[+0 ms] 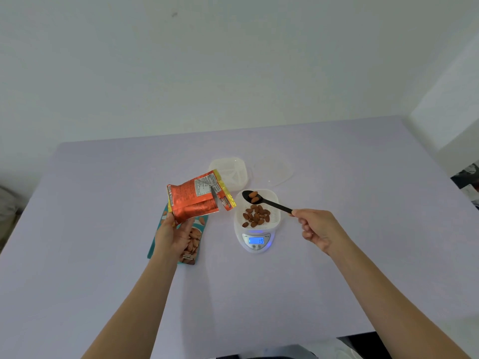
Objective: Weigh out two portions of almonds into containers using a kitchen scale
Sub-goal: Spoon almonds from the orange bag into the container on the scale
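My left hand [173, 235] holds an orange foil almond bag [195, 199] tilted above the table, its open mouth turned right. My right hand [316, 229] grips the handle of a black spoon [267, 202] carrying two or three almonds over a white container [273, 200]. That container stands on a white kitchen scale [255, 243] and holds several almonds [256, 216]. The scale's blue display reads 19. A second white container [230, 172] stands empty behind the bag.
A teal almond packet [195, 237] lies flat on the lavender table [103, 203] under my left hand. A clear lid [274, 173] lies behind the scale. A pale wall rises behind the table; the table's front edge is near my body.
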